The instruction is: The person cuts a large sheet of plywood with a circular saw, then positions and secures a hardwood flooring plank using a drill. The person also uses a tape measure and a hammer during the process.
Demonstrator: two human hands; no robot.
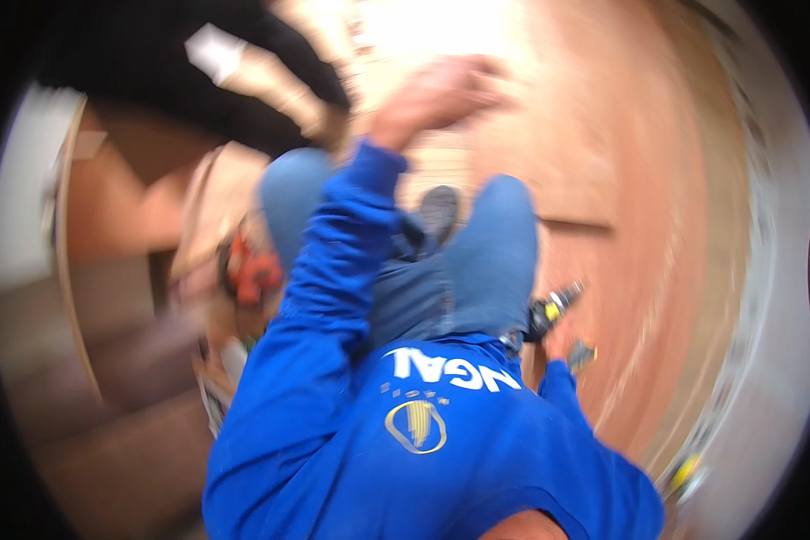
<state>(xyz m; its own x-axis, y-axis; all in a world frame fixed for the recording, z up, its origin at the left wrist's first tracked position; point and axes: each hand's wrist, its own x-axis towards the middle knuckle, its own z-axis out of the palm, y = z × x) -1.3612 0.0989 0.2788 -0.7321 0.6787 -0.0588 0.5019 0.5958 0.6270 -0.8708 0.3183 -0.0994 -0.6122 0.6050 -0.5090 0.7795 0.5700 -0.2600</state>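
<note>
My left hand (445,94) reaches forward over the wooden surface, its arm in a blue sleeve. Motion smears its fingers, and whether anything is between them does not show. Low beside my right thigh, my right hand (556,344) is wrapped round a cordless drill (542,319). The drill is black with a yellow-green band, and its chuck points forward and to the right. My leg hides part of the tool.
Reddish wooden boards (594,171) spread ahead and to the right. A person in black (180,72) leans in at the upper left. A red and black tool (250,270) sits by my left knee. Wooden panels (108,216) stand at the left.
</note>
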